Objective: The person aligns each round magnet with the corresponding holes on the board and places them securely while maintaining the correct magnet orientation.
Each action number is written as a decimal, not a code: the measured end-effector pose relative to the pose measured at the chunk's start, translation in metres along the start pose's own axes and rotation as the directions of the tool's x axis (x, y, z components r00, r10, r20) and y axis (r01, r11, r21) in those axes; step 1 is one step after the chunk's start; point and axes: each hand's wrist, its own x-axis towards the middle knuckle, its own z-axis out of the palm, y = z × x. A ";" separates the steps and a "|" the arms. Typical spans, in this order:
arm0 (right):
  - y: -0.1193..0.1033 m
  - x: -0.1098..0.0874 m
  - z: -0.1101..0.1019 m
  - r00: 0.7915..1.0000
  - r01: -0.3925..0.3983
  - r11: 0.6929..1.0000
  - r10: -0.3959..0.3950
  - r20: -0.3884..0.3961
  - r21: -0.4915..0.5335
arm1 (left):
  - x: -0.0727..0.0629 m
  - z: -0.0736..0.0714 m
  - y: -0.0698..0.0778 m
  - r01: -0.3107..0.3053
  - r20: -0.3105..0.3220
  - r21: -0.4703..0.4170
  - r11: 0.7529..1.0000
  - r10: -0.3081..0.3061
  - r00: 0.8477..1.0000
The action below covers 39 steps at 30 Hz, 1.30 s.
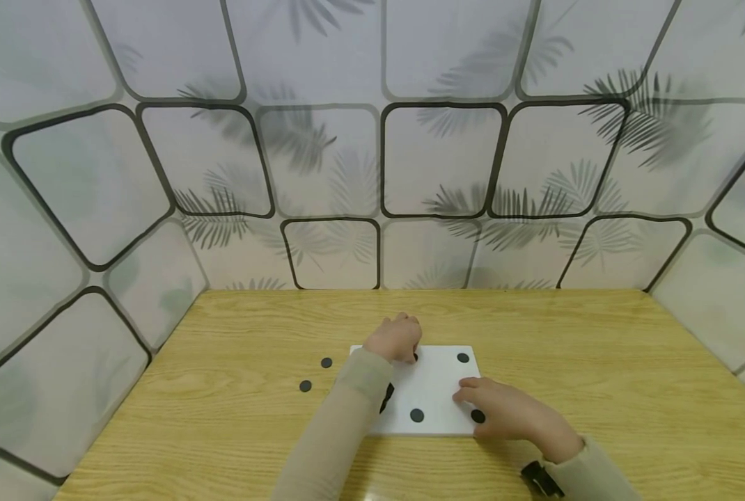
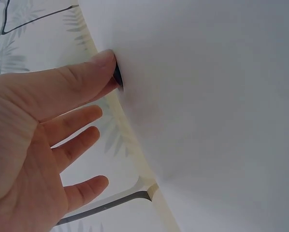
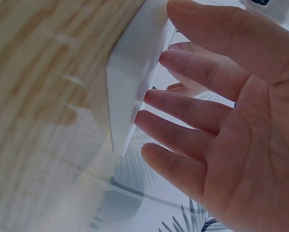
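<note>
A white rectangular board (image 1: pixel 441 383) lies on the wooden table. My left hand (image 1: pixel 396 339) reaches over its far left part. Between thumb and index finger it pinches a small black disc (image 2: pixel 118 76) against the board's face, with the other fingers spread apart. At the board's right edge, my right hand (image 1: pixel 510 412) has its fingers fairly straight, and in the right wrist view the fingertips (image 3: pixel 143 118) touch the board's side. Black discs also show on the board at the far right corner (image 1: pixel 463 358), near the front (image 1: pixel 417 415) and beside the right hand (image 1: pixel 477 416).
Two loose black discs, one farther back (image 1: pixel 326 362) and one nearer (image 1: pixel 306 386), lie on the wooden table (image 1: pixel 234 417) left of the board. A patterned curtain-like backdrop (image 1: pixel 441 160) stands behind the table and along both sides.
</note>
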 end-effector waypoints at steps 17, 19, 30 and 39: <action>-0.001 0.001 0.000 1.000 -0.005 1.000 0.005 0.007 -0.007 | 0.000 0.002 0.000 -0.003 -0.018 0.019 1.000 0.003 1.000; -0.001 0.001 0.000 1.000 -0.002 1.000 0.002 0.006 -0.012 | -0.001 0.002 -0.001 -0.012 -0.028 0.023 1.000 0.012 1.000; -0.001 0.000 0.000 1.000 -0.020 1.000 0.020 0.007 -0.003 | -0.014 -0.004 -0.007 -0.066 -0.091 0.009 0.998 0.067 0.994; -0.001 0.000 0.000 1.000 -0.019 1.000 0.019 0.004 -0.005 | -0.034 -0.008 -0.010 -0.102 -0.188 0.018 0.995 0.104 0.977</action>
